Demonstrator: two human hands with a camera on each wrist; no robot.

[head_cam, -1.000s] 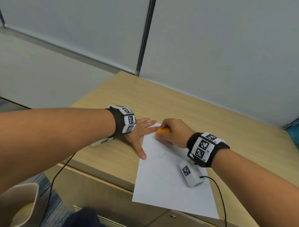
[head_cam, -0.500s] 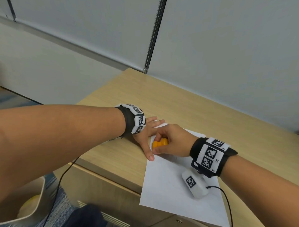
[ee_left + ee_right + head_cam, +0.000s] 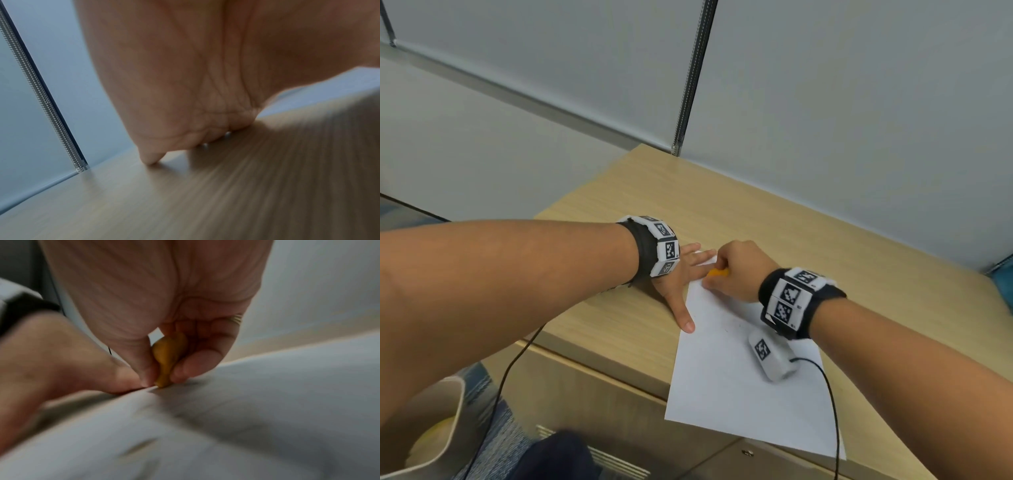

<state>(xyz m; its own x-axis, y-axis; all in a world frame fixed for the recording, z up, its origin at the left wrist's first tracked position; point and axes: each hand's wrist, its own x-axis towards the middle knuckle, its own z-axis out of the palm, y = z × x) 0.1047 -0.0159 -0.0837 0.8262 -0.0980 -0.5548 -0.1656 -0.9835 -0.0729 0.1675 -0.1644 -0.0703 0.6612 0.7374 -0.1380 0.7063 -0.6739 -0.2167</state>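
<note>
A white sheet of paper (image 3: 726,380) lies on the wooden desk (image 3: 774,222), its near end hanging over the front edge. My left hand (image 3: 685,277) lies flat with straight fingers, pressing the sheet's far left corner. My right hand (image 3: 732,270) pinches a small orange eraser (image 3: 717,273) between thumb and fingers. In the right wrist view the orange eraser (image 3: 168,360) has its tip on the paper (image 3: 267,402), right beside my left hand (image 3: 61,361). Faint pencil marks show on the sheet. The left wrist view shows my palm (image 3: 185,81) on the desk (image 3: 205,203).
A white wrist-camera unit (image 3: 774,356) with a black cable (image 3: 832,411) rests on the sheet below my right wrist. Grey partition walls (image 3: 825,102) stand behind the desk. A beige bin (image 3: 424,435) sits on the floor at lower left.
My right hand with the eraser has moved back and forth across the top left of the sheet. My left hand has stayed pressing the paper. The head view has shifted slightly.
</note>
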